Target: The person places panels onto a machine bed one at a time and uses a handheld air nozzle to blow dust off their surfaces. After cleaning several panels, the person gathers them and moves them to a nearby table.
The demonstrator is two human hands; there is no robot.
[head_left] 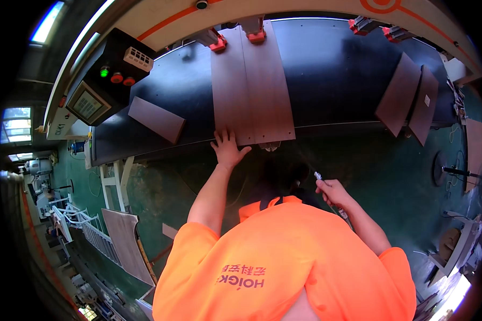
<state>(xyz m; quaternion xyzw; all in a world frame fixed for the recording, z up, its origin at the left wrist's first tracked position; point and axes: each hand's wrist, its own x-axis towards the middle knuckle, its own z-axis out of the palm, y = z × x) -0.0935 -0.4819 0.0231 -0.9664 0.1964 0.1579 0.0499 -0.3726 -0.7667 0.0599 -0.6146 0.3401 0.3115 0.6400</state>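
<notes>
My left hand [229, 150] lies with fingers spread on the near left corner of a brown panel [230, 91]. Against it, along a thin seam, lies a second brown panel [268, 85], with small holes near its front edge. Both rest on a dark machine table [326, 75], their far ends beneath red-tipped clamps [256, 36]. In front of the table, off to the right, my right hand [333, 193] is closed around a slim tool [318, 175] with a whitish tip. Part of the tool is hidden by the fingers, so its exact kind is unclear.
A loose brown board [157, 119] lies left on the table; two more boards [399, 95] lean over its right front edge. A control box [118, 77] with a screen and buttons stands at the left. More red-tipped clamps [361, 25] hang at the far right. Green floor [391, 176] shows below.
</notes>
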